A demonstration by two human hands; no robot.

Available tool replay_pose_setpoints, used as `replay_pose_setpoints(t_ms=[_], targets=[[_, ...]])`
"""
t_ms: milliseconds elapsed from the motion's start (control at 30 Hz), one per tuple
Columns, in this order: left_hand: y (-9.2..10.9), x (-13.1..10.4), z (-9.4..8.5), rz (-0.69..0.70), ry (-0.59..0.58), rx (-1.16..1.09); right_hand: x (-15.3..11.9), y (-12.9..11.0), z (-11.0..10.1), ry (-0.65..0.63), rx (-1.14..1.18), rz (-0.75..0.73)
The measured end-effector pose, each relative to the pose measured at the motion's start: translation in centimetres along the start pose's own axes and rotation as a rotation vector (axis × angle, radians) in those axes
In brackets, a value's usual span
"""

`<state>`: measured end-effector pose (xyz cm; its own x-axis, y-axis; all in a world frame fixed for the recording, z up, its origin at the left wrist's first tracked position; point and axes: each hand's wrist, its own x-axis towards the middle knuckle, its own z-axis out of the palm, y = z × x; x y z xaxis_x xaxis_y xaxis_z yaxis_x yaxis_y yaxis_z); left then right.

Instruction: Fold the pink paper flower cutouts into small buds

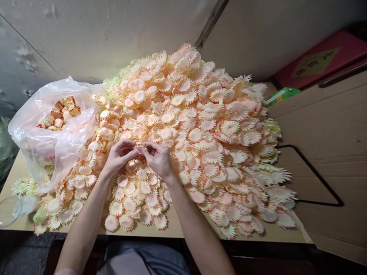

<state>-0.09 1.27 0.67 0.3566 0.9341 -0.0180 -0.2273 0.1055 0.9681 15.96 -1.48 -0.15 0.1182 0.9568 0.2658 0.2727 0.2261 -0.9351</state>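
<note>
Both hands meet over the middle of the heap of cream/pink fabric flower petals (pixel 200 126) that covers most of the table (pixel 17 168). Left hand (pixel 119 154) & right hand (pixel 157 157) pinch one small petal piece (pixel 141 148) between fingertips, w/ it just above the pile. Clear plastic bag (pixel 54 126) w/ more petals sits at left, glass jar (pixel 10 210) near the table's corner.

A small piecework workshop is shown. A wooden desk (pixel 17 168) is heaped with cream-and-pink scalloped fabric flower petals (pixel 212 130), beside a clear plastic bag (pixel 57 145) against bare scuffed walls (pixel 94 34).
</note>
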Motion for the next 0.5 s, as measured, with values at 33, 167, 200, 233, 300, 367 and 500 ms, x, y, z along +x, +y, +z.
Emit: replay_pose_setpoints(t_ms=[33, 167, 200, 233, 300, 367, 500], targets=[[-0.03, 0.01, -0.02, -0.003, -0.003, 0.003, -0.02, 0.00, -0.04, 0.001, -0.045, -0.018], [-0.23, 0.04, -0.22, -0.011, 0.003, 0.002, -0.01, -0.13, -0.09, -0.017, -0.192, -0.100], [-0.29, 0.04, -0.29, -0.012, 0.004, -0.004, 0.01, -0.20, -0.07, -0.025, -0.214, -0.121], [-0.34, 0.04, -0.35, -0.013, 0.004, -0.011, 0.03, -0.27, -0.03, -0.031, -0.233, -0.143], [-0.44, 0.06, -0.45, -0.023, 0.004, -0.036, 0.06, -0.41, 0.05, -0.030, -0.264, -0.181], [-0.52, 0.09, -0.52, -0.031, 0.008, -0.064, 0.09, -0.50, 0.05, -0.029, -0.275, -0.198], [-0.55, 0.15, -0.53, 0.004, 0.032, -0.078, 0.08, -0.53, -0.32, -0.091, -0.170, -0.135]])
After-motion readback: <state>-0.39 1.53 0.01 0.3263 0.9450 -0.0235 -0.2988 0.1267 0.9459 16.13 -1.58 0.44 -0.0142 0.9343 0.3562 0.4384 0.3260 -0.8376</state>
